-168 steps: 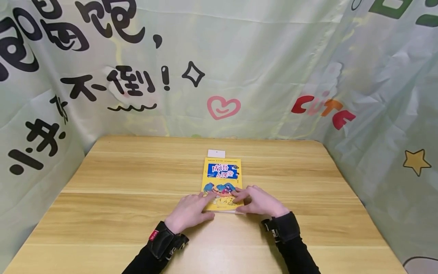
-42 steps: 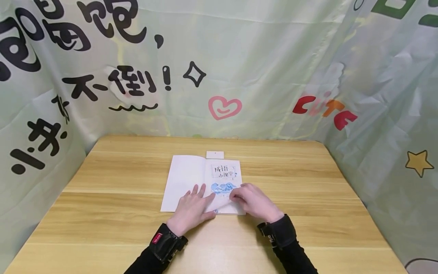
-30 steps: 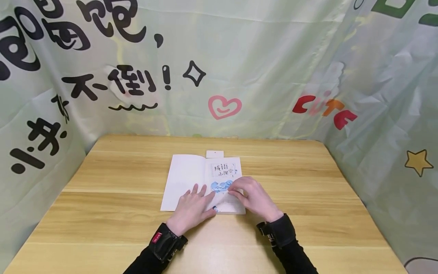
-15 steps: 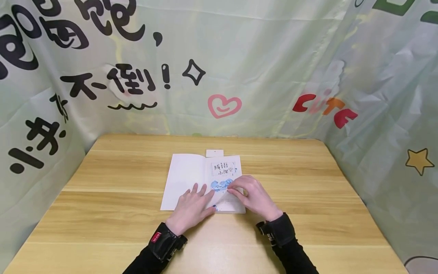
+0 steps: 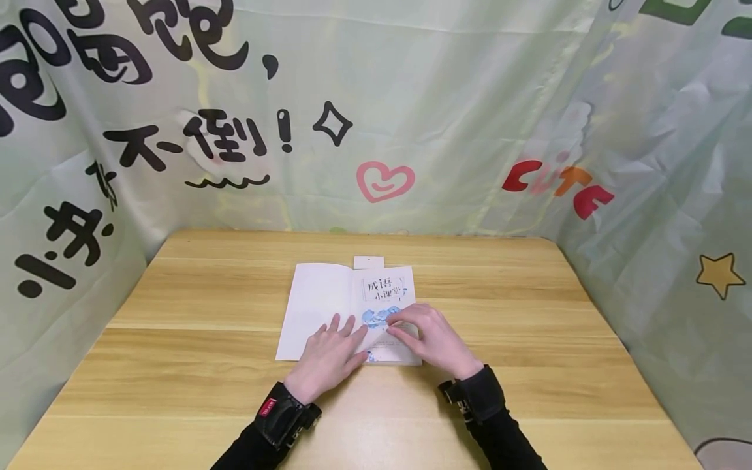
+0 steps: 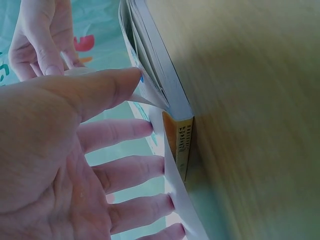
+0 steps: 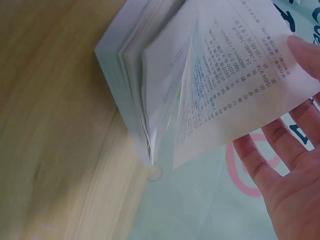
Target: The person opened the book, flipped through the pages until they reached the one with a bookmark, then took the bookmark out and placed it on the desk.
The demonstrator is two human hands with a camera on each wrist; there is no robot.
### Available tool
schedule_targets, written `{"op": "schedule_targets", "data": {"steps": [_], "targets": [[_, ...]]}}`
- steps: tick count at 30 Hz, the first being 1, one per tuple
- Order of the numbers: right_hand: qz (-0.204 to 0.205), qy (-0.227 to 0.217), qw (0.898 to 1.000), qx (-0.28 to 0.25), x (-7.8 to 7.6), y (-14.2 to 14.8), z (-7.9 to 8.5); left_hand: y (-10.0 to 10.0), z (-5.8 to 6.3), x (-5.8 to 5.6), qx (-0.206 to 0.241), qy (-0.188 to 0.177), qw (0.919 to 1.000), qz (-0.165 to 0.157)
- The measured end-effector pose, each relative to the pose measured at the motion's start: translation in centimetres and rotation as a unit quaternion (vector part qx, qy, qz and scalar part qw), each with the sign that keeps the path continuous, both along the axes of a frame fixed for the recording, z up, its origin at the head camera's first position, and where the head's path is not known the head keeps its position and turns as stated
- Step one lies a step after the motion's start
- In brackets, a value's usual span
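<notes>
An open paperback book (image 5: pixel 317 297) lies on the table, its blank left side flat and a printed title page with a blue picture on the right. My left hand (image 5: pixel 329 359) rests on the lower left page near the spine, fingers spread. Between thumb and fingers my right hand (image 5: pixel 435 336) pinches the title page, lifting its lower right part. In the right wrist view that page (image 7: pixel 240 65) bends up, small print on its underside, above a thick stack of pages. The left wrist view shows the yellow spine (image 6: pixel 184 145) and my left thumb along the lifted sheet.
A small white card (image 5: pixel 369 262) lies just beyond the book's top edge. The wooden table (image 5: pixel 205 294) extends to both sides. A printed cloth backdrop (image 5: pixel 446 98) hangs behind and along the sides.
The yellow-covered book was closed under both hands at first; its cover is now turned to the left. My right hand has taken the title page's edge and drawn it slightly left.
</notes>
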State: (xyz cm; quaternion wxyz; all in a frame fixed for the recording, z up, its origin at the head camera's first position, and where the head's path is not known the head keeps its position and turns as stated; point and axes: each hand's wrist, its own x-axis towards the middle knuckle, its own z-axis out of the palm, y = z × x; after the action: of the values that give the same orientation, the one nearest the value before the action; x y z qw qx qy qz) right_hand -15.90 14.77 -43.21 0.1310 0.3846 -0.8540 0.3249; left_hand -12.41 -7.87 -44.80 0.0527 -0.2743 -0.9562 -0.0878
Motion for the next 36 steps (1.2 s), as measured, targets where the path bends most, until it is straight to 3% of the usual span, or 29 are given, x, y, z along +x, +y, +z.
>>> {"op": "schedule_targets", "data": {"steps": [18,36], "targets": [[-0.007,0.014,1.000,-0.025,-0.12,-0.05,-0.16,0.03,-0.16,-0.04,0.001,0.029,0.9996,-0.005],[-0.001,0.041,0.998,-0.048,-0.29,-0.01,0.04,0.14,-0.15,-0.07,-0.007,0.017,0.9998,0.008]]}}
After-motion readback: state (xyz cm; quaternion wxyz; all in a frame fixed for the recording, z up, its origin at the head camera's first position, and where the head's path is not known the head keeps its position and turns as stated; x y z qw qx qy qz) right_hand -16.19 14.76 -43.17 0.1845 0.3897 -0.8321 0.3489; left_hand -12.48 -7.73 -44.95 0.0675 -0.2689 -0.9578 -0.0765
